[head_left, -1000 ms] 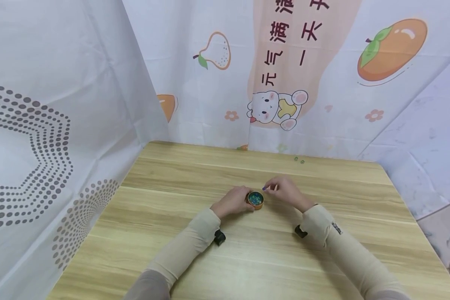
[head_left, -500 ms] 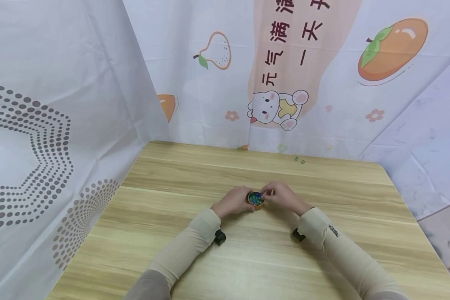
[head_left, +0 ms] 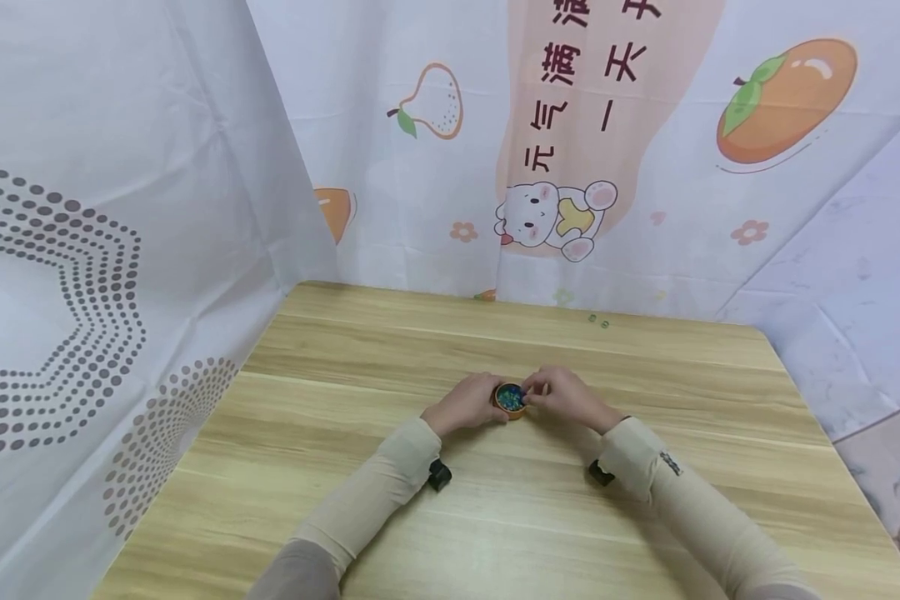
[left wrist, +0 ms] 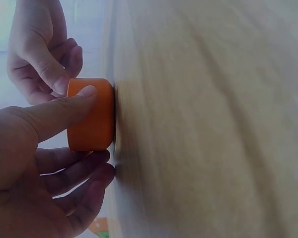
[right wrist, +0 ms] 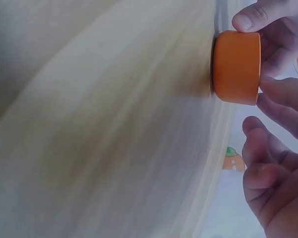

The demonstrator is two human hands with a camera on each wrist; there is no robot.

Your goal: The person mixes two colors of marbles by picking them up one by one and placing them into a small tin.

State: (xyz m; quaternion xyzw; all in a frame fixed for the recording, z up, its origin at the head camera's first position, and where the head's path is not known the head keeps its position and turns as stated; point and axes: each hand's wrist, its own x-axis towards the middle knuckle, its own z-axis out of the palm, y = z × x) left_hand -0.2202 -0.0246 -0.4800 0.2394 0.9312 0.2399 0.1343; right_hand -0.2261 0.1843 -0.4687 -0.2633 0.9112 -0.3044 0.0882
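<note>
A small orange round bowl stands on the table, holding many small blue and green pieces. My left hand grips its left side, with the thumb along the wall in the left wrist view. At the bowl's right rim, my right hand has thumb and forefinger together, pinching a small dark-blue piece. Those fingertips dip behind the rim in the wrist views, so the piece shows only in the head view. The other right fingers are loosely curled.
Two small green round pieces lie near the far edge of the wood-grain table. A printed white curtain hangs directly behind it, and another hangs along the left side.
My right hand has moved left and down from beside the bowl, bringing the small blue piece to its rim. Over the last half second it shifted only slightly. The left hand stays on the bowl.
</note>
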